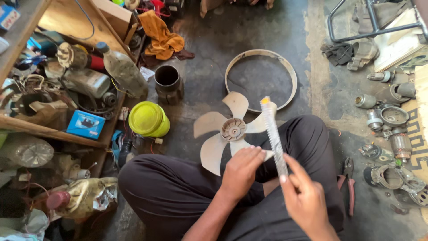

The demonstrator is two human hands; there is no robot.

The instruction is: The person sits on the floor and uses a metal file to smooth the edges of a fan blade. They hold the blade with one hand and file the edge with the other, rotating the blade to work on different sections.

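1. Head view: the person sat cross-legged on the concrete floor [249, 27] in dark trousers.
2. The left hand [240, 172] gripped one blade of a pale plastic fan blade [229, 130], fingers curled shut over the blade's edge. The fan lay tilted over the lap, its hub facing up.
3. The right hand [305, 198] pinched the lower end of a long ribbed strip [273, 136] between thumb and fingers. The strip stood nearly upright, its yellow-tipped top crossing one fan blade.
4. A metal ring [292, 73] lay flat on the floor just beyond the fan.
5. A yellow cap [148, 119] and a dark cylinder [168, 82] sat left of the fan.
6. Red-handled pliers [348, 183] lay right of the knee, near scattered motor parts [392, 118].
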